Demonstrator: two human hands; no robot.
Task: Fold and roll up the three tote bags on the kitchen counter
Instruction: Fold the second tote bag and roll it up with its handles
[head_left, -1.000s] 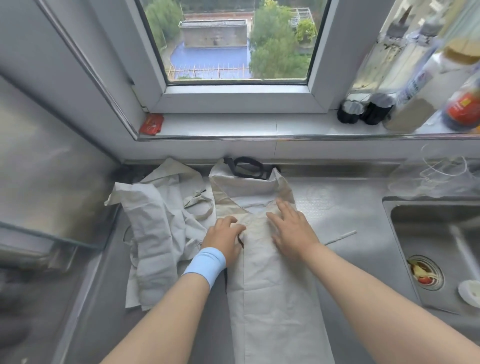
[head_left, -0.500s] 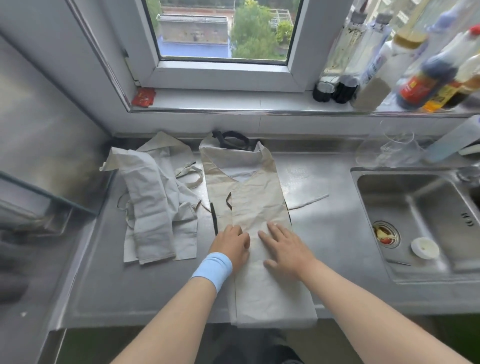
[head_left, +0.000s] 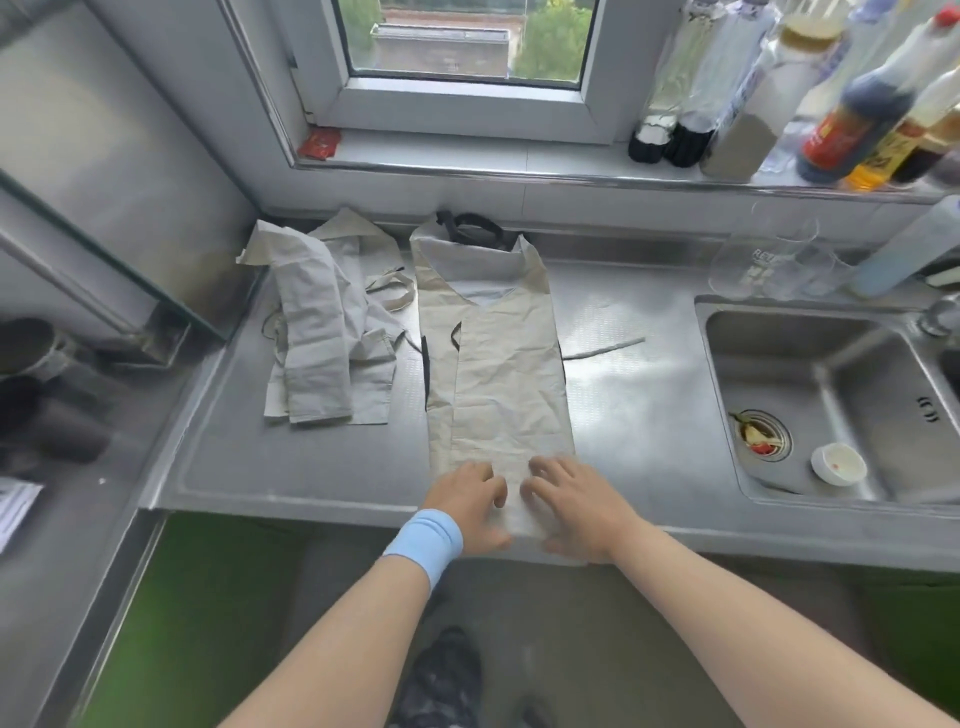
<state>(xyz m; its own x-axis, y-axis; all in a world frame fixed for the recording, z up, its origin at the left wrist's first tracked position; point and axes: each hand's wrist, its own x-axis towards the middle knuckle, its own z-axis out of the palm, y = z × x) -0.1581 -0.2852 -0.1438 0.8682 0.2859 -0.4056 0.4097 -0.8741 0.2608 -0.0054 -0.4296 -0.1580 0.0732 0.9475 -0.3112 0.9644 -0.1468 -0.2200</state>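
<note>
A beige tote bag (head_left: 498, 374) lies folded lengthwise into a long strip on the steel counter (head_left: 639, 395). Its black handles (head_left: 472, 228) are at the far end by the wall, and its near end hangs over the counter's front edge. My left hand (head_left: 467, 504), with a blue wristband, and my right hand (head_left: 576, 504) sit side by side on that near end. Their fingers are on top and their thumbs are at the hanging edge, holding it. Two more pale tote bags (head_left: 322, 332) lie crumpled in a heap to the left.
A sink (head_left: 810, 374) lies to the right with a small white cup (head_left: 839, 462) in it. A glass jug (head_left: 763, 260) stands behind the sink. Several bottles (head_left: 753, 104) line the windowsill, with a red packet (head_left: 322, 143) at its left end. A glass panel (head_left: 104, 208) borders the left.
Both hands have slid along the folded bag toward me, from its middle to its near end at the counter's edge. The heap on the left has not moved.
</note>
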